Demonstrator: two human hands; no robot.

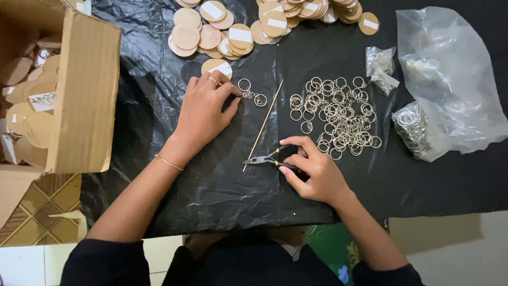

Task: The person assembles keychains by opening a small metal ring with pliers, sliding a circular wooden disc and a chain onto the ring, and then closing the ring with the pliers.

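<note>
Pliers (267, 159) under right hand (315, 172)

I worked at a home craft spot: black plastic sheet (211, 185) over patterned floor tiles (42, 212), wooden discs (211, 32) and key rings (338, 111) heaped around.
</note>
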